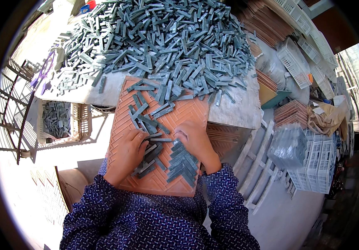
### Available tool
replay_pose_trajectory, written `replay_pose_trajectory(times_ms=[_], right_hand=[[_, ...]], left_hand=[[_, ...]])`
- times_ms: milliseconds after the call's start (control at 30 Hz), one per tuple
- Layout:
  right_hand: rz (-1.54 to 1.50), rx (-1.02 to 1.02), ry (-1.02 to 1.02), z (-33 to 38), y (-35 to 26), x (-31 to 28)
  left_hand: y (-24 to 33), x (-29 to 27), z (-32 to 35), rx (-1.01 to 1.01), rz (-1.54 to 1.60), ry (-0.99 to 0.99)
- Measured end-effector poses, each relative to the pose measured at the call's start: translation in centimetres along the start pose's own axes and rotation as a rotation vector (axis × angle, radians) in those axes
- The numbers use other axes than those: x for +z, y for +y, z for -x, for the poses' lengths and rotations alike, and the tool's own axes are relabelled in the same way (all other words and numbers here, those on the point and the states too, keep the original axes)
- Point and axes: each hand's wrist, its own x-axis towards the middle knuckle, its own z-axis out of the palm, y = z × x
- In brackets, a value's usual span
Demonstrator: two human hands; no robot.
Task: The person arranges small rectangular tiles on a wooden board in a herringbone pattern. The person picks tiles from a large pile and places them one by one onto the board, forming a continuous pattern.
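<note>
An orange grooved tray [192,111] with a herringbone pattern lies in front of me, its far end under dark green stone strips. At its near right, strips [182,165] sit fitted in a herringbone block. Loose strips [145,120] lie scattered across its middle and left. My left hand [128,153] is closed at the tray's left, and a strip [160,140] sticks out from between its thumb and fingers toward the right. My right hand [195,141] is curled just above the top of the fitted block; its fingertips point down, and what they hold is hidden.
A big heap of stone strips [158,41] covers the pale table [239,110] beyond the tray. A crate [76,123] of strips stands low at the left. Stacked orange trays [289,113], white crates [312,160] and a slatted pallet [256,166] stand at the right.
</note>
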Motion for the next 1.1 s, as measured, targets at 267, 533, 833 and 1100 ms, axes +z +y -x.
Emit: replay_pose_trajectory(times_ms=[267,533,833,1100], right_hand=[[-0.054,-0.068,0.038,-0.5,-1.5,2.5],[-0.026,0.059,-0.035,-1.9,2.5,-3.5],[0.039,-0.053,-0.177,-3.1,4.4,-4.1],[0.01,-0.081,-0.091,-1.8,3.5,-3.5]], left_hand=[[-0.4,0.1,0.3,-0.004,0.092,0.081],[0.6,2.3,-1.5,0.132,0.109,0.066],[2.3,5.0,-4.7,0.286,-0.051,-0.012],[3.4,5.6,-4.4,0.216,-0.042,-0.066]])
